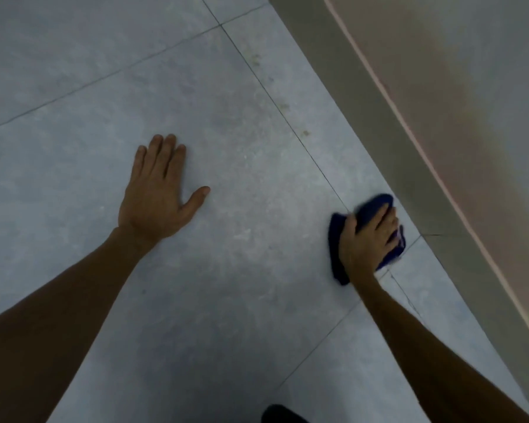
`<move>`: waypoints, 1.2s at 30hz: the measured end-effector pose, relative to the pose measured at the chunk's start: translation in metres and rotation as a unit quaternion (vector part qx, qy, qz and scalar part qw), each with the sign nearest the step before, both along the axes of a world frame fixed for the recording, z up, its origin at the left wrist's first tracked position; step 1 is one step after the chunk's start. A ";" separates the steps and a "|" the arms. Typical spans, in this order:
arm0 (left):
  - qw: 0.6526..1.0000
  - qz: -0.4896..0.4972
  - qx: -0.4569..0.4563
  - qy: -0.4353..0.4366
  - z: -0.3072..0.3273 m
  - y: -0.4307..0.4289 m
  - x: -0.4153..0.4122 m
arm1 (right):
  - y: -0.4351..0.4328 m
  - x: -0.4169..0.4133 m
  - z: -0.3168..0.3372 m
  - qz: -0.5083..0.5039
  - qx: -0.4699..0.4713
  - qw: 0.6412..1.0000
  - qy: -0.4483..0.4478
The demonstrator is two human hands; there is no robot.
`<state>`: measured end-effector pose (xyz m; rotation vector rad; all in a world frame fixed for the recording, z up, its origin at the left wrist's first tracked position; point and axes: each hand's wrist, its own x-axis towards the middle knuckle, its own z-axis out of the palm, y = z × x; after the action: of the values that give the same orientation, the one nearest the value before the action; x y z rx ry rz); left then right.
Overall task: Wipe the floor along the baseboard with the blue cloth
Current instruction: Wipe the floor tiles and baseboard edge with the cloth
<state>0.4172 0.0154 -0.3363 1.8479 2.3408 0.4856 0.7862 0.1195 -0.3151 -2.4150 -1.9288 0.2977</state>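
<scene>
My right hand (367, 239) presses a bunched blue cloth (336, 248) onto the grey tiled floor (226, 117), right beside the grey baseboard (364, 102). The cloth sticks out above and to the left of my fingers; most of it is hidden under the palm. My left hand (158, 190) lies flat on the floor with fingers spread, well to the left of the cloth, holding nothing.
The baseboard runs diagonally from top centre to lower right, with a pale wall (471, 87) above it. Brownish spots (284, 106) mark the tile along a grout line ahead of the cloth. A dark shape (280, 415) shows at the bottom edge.
</scene>
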 end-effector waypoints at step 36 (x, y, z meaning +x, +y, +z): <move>1.000 0.024 0.010 -0.001 0.000 -0.001 0.004 | 0.116 -0.235 -0.015 0.110 0.087 0.986 0.091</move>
<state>0.4210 0.0148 -0.3363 1.8016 2.3929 0.5173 0.5510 0.2355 -0.3302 -1.9987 -2.0444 0.3298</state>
